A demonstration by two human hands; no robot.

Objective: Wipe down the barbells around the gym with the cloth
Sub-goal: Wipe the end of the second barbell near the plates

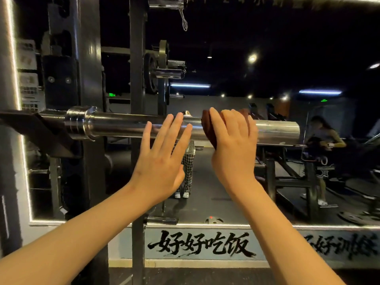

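Barbell sleeve [123,125] at head height, lying level across the view. Its thick collar [81,123] is to the left of both hands, where the bar rests on a dark rack support [37,128]; its free end is just right of the right hand.

Surroundings: a dark rack upright [90,58] stands left of the left hand. A second post [137,48] runs behind the sleeve, close to the left hand. Above the hands, weight plates [152,73] sit on storage pegs, and a spring clip [184,19] hangs higher still. Beyond the hands, a wall mirror [267,58] reflects a standing figure in checked trousers [187,171], seen between the two wrists, and a seated person [324,136] to the right of the right hand. Painted lettering [201,243] crosses the wall below the forearms. Nothing lies between the hands and the sleeve.

Hands: the left hand [162,157] is raised palm forward with straight, slightly spread fingers laid across the front of the sleeve and grasping nothing; whether they press on the metal cannot be told. The right hand [232,145], just beside it, curls its fingers over the top of a brown cloth [207,128] draped round the sleeve, holding it against the metal. The cloth shows at the hand's left edge and above the knuckles. Both forearms reach up from the lower corners.
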